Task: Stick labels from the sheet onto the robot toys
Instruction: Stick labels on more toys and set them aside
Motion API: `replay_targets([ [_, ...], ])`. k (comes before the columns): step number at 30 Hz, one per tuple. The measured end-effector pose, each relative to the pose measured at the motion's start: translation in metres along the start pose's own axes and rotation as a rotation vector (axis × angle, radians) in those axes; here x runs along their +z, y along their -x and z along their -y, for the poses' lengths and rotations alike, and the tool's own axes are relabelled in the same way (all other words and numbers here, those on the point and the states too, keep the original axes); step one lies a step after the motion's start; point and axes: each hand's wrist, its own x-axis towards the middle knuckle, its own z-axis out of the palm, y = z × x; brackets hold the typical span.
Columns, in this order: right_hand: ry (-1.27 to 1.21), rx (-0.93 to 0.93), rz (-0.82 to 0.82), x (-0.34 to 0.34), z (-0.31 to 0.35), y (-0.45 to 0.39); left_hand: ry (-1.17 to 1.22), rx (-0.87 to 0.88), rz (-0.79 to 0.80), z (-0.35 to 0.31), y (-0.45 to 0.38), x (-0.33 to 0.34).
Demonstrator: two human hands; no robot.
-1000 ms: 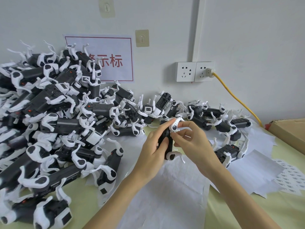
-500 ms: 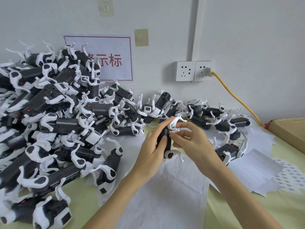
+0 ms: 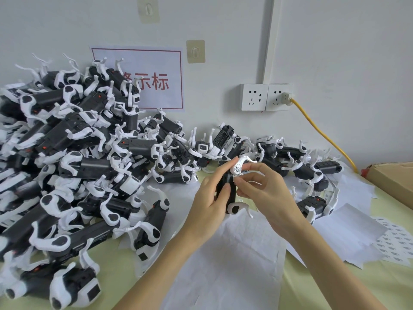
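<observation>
Robot toy (image 3: 226, 188) held upright above white paper sheets (image 3: 225, 260) — left hand (image 3: 210, 198) wrapped round its body, right hand (image 3: 263, 189) pinching its upper leg.
Toy heap (image 3: 73, 157) crowding left, label sheet (image 3: 395, 242) far right.

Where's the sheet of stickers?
The white sheet of small printed labels lies on the pale green table at the far right, below the brown cardboard box.

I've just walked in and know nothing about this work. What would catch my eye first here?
The big heap of black-and-white robot toys fills the left of the table and trails along the wall. In the middle, the left hand grips one toy upright while the right hand pinches at its side. A yellow cable runs from the wall socket, and a label sheet lies at the right edge.
</observation>
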Motion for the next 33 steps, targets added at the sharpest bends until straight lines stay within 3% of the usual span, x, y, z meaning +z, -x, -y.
replay_targets([
  [14, 0.013, 0.006, -0.013, -0.0009, 0.0006, 0.0008, -0.124, -0.007, -0.019, 0.0031, 0.0006, 0.0014],
  [33, 0.056, 0.02, -0.04, -0.0011, 0.0034, 0.0011, 0.021, -0.007, -0.033, -0.0045, 0.0023, 0.0047],
])
